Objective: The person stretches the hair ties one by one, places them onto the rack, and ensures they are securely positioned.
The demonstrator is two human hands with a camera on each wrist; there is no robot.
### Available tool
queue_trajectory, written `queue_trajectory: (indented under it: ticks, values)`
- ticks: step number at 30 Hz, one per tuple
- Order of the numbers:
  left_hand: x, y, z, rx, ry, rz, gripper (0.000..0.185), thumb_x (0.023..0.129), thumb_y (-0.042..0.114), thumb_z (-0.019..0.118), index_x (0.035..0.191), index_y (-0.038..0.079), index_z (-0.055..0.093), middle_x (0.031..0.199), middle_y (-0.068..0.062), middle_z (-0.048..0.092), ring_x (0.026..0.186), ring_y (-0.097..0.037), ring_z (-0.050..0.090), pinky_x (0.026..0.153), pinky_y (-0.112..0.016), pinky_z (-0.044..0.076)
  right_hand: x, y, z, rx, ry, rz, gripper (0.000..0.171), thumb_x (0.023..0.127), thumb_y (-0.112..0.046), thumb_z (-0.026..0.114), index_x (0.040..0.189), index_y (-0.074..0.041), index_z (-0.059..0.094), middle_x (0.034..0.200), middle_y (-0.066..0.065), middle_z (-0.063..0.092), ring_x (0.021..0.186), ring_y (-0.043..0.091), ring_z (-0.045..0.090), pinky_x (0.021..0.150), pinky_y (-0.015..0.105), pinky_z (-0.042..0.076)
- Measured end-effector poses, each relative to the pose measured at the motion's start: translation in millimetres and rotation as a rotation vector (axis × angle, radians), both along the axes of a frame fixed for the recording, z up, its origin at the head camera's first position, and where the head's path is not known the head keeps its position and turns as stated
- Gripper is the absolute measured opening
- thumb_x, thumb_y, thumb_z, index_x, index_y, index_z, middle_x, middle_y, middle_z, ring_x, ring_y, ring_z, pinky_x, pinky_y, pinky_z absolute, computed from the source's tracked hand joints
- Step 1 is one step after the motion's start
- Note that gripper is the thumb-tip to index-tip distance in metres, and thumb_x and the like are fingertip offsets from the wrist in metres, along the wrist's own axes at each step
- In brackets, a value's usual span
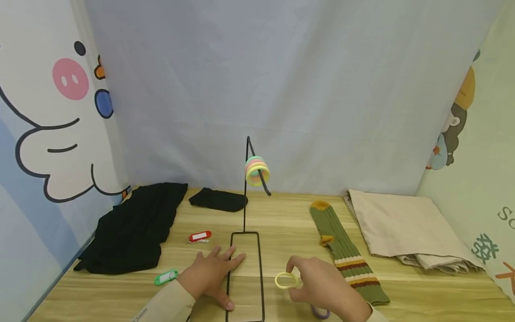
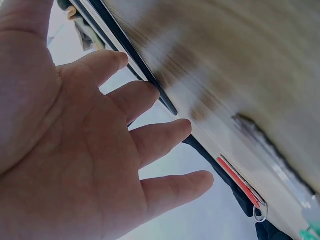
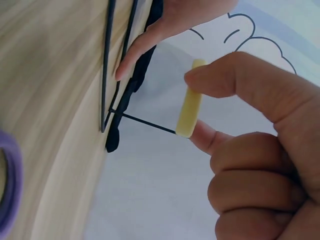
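Observation:
Between thumb and index finger, my right hand (image 1: 322, 284) pinches a yellow hair tie (image 3: 190, 107), held above the table to the right of a black wire stand (image 1: 260, 264). The other fingers of that hand are curled into the palm in the right wrist view. My left hand (image 1: 211, 273) lies palm down with fingers spread across the left rod of the stand's rectangular base. Several green, pink and yellow hair ties (image 1: 257, 168) hang on the stand's sloping arm. A purple hair tie (image 3: 16, 185) lies on the table below my right hand, partly hidden by it in the head view.
Left of the stand lie a red key tag (image 1: 200, 236), a green key tag (image 1: 165, 277) and a large black cloth (image 1: 132, 228). A smaller black cloth piece (image 1: 217, 200) is behind. To the right are a green striped sock (image 1: 342, 237) and folded beige fabric (image 1: 406, 223).

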State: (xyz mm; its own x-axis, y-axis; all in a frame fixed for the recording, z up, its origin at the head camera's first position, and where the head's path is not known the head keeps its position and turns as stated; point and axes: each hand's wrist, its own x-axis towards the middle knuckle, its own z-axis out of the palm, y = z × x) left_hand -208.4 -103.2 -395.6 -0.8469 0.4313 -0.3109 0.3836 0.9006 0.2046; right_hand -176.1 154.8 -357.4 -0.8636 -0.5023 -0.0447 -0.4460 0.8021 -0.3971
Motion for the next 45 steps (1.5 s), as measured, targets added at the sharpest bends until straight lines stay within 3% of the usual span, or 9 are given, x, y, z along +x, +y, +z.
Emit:
queue_trajectory:
  ticks: [8,18,25,33,37,41,45]
  values:
    - [-1.3,-1,1.4,-0.003,0.000,0.002,0.111,0.049,0.063,0.077,0.145,0.031,0.030,0.152,-0.006,0.027,0.137,-0.041,0.025,0.096,-0.071,0.024,2.5,-11,11.5,-0.031,0.046,-0.025,0.029,0.075,-0.023,0.071,0.101,-0.014,0.060,0.046,-0.014,0.033,0.040,0.000,0.025,0.035,0.015,0.020]
    - [-1.7,0,4.4,-0.003,0.007,0.007,0.111,0.049,0.063,0.077,0.145,0.031,0.030,0.152,-0.006,0.027,0.137,-0.040,0.025,0.097,-0.071,0.024,9.3,-25,28.4,-0.109,0.332,-0.041,0.026,0.075,-0.021,0.071,0.098,-0.017,0.059,0.042,-0.018,0.020,0.037,-0.006,0.009,0.037,0.011,0.012]
    - [-2.3,0,4.3,-0.002,0.012,0.010,0.110,0.049,0.063,0.077,0.144,0.031,0.032,0.151,-0.006,0.030,0.136,-0.040,0.026,0.097,-0.070,0.025,12.7,-33,39.4,-0.265,0.399,-0.093,0.028,0.075,-0.017,0.072,0.099,-0.017,0.059,0.043,-0.019,0.019,0.038,-0.009,0.008,0.036,0.009,0.012]
    - [-2.0,1,1.0,-0.019,0.017,0.008,0.110,0.049,0.063,0.077,0.144,0.032,0.032,0.151,-0.006,0.031,0.136,-0.041,0.028,0.096,-0.070,0.026,14.5,-36,50.6,-0.586,0.737,0.008,0.037,0.065,-0.002,0.073,0.099,-0.010,0.061,0.040,-0.012,0.024,0.037,-0.009,0.011,0.036,0.004,0.012]
    - [-1.0,1,0.0,-0.015,0.016,0.007,0.109,0.049,0.063,0.078,0.144,0.032,0.032,0.151,-0.006,0.031,0.135,-0.041,0.029,0.096,-0.070,0.026,16.7,-40,61.5,-0.717,0.855,0.058,0.032,0.069,-0.006,0.070,0.100,-0.004,0.059,0.040,-0.008,0.024,0.037,-0.004,0.014,0.036,0.005,0.015]
    - [-0.6,1,0.6,-0.011,0.019,0.007,0.109,0.050,0.063,0.077,0.144,0.032,0.032,0.151,-0.006,0.031,0.135,-0.040,0.029,0.096,-0.070,0.026,16.2,-47,75.5,-0.763,0.964,0.070,0.028,0.076,-0.016,0.066,0.098,0.000,0.059,0.041,-0.010,0.023,0.039,-0.006,0.014,0.037,0.005,0.015]
    - [-1.0,0,0.8,-0.011,0.013,0.008,0.109,0.050,0.063,0.078,0.144,0.033,0.032,0.151,-0.006,0.031,0.135,-0.040,0.029,0.096,-0.070,0.026,12.6,-54,90.4,-0.761,1.038,0.064,0.031,0.075,-0.019,0.065,0.098,0.001,0.060,0.041,-0.011,0.023,0.038,-0.006,0.015,0.038,0.005,0.015]
